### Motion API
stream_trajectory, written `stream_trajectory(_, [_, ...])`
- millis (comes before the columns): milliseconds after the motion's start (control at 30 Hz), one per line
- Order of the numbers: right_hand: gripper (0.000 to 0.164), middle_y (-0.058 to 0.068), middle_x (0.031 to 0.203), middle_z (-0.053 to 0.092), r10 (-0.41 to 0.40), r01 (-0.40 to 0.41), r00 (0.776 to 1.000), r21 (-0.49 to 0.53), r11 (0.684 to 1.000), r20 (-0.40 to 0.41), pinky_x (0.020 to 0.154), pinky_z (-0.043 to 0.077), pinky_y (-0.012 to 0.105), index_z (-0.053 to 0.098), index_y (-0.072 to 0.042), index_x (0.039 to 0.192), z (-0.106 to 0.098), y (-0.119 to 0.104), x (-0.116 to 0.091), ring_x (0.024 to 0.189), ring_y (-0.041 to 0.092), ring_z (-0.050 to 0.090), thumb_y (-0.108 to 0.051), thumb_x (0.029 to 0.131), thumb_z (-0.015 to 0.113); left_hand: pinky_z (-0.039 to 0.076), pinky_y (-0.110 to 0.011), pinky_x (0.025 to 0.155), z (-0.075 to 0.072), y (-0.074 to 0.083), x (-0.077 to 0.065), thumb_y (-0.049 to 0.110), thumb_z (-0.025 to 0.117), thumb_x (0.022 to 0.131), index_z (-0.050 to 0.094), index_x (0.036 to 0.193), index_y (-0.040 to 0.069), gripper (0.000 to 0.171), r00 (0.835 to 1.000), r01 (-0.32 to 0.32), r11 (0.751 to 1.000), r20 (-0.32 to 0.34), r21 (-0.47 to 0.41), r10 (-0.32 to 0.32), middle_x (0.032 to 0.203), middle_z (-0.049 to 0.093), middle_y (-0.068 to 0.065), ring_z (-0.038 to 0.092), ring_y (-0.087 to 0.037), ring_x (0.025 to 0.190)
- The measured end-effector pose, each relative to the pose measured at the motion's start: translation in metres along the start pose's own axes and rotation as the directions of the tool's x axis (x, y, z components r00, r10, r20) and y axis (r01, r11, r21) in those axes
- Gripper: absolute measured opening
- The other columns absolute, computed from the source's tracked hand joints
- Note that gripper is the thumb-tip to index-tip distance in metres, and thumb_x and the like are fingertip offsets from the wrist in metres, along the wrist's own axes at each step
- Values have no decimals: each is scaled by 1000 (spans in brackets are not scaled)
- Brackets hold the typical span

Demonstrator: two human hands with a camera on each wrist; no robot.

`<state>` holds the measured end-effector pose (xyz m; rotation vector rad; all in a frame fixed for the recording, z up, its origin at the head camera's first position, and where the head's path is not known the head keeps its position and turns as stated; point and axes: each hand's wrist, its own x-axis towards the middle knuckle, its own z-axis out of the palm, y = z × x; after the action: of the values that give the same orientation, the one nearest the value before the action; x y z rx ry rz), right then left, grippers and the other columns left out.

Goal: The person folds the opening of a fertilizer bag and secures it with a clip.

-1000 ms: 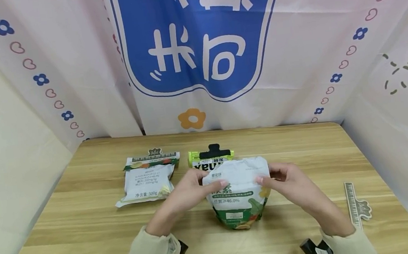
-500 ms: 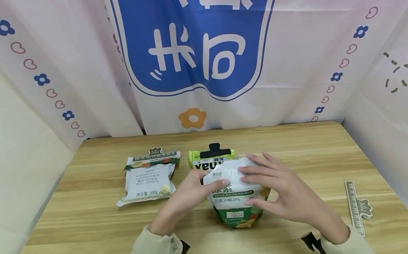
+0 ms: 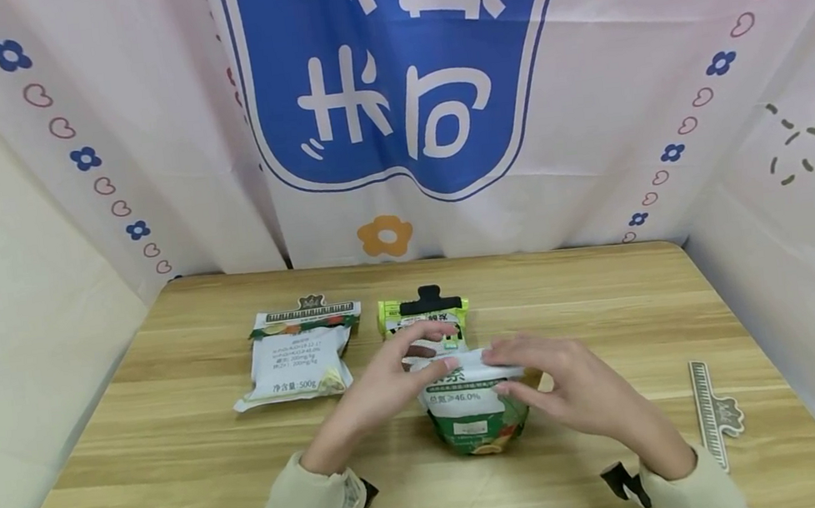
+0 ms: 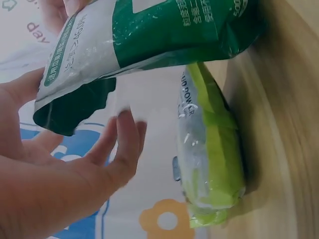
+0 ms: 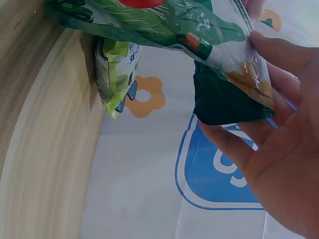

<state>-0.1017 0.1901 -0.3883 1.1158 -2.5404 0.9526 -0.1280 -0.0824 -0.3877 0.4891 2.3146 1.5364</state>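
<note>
A white and green printed bag (image 3: 465, 428) stands upright on the table in front of me, its top folded over backward. My right hand (image 3: 565, 374) pinches the folded top at its right side, thumb on the front and fingers over the fold. At the left side, my left hand (image 3: 385, 386) has its thumb against the front of the bag. Its other fingers are spread loosely above and behind. The left wrist view shows the green folded flap (image 4: 75, 107) hanging at the back, with those fingers (image 4: 127, 137) apart from it.
Behind the bag lies a yellow-green bag (image 3: 392, 316) with a black clip (image 3: 430, 302) across its top. A white bag (image 3: 287, 364) closed by a ruler-patterned clip (image 3: 311, 308) lies at left. Another such clip (image 3: 708, 412) lies near the table's right edge.
The bag's top has been folded down toward the back, lowering its height. My right hand has shifted onto the fold, and my left fingers have lifted from behind the bag.
</note>
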Motion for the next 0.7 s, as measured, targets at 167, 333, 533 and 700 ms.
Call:
stream_trajectory(167, [31, 5, 129, 77, 44, -47, 998, 71, 996, 41, 70, 59, 18, 75, -14, 127, -1, 0, -1, 101, 11, 75, -14, 96, 78, 48, -54, 113, -1, 3, -4, 36, 70, 102, 65, 135, 29, 34, 994, -107, 990, -15, 96, 109, 144, 62, -1, 56, -30, 137])
stream_trajectory(333, [29, 4, 126, 78, 67, -72, 996, 86, 994, 63, 69, 59, 18, 75, -14, 127, 0, -1, -1, 93, 2, 72, -17, 98, 75, 57, -36, 100, -5, 6, -6, 36, 71, 102, 77, 107, 28, 12, 980, -198, 944, 17, 263, 201, 112, 76, 13, 68, -9, 109])
stream_trajectory(533, [25, -1, 115, 81, 109, -116, 991, 90, 989, 83, 62, 55, 18, 78, -16, 123, 0, -1, -1, 83, -3, 66, -20, 99, 75, 59, -26, 90, -9, 3, -5, 32, 79, 95, 79, 105, 22, 14, 944, -329, 891, 129, 311, 304, 99, 78, 13, 69, 0, 92])
stream_trajectory(700, [22, -4, 116, 81, 123, -133, 987, 96, 987, 105, 62, 55, 19, 79, -23, 122, 0, 1, -1, 86, -1, 68, -23, 101, 72, 60, -23, 85, -8, 3, -5, 30, 82, 93, 81, 99, 21, 11, 941, -340, 888, 121, 310, 317, 98, 80, 10, 69, 1, 89])
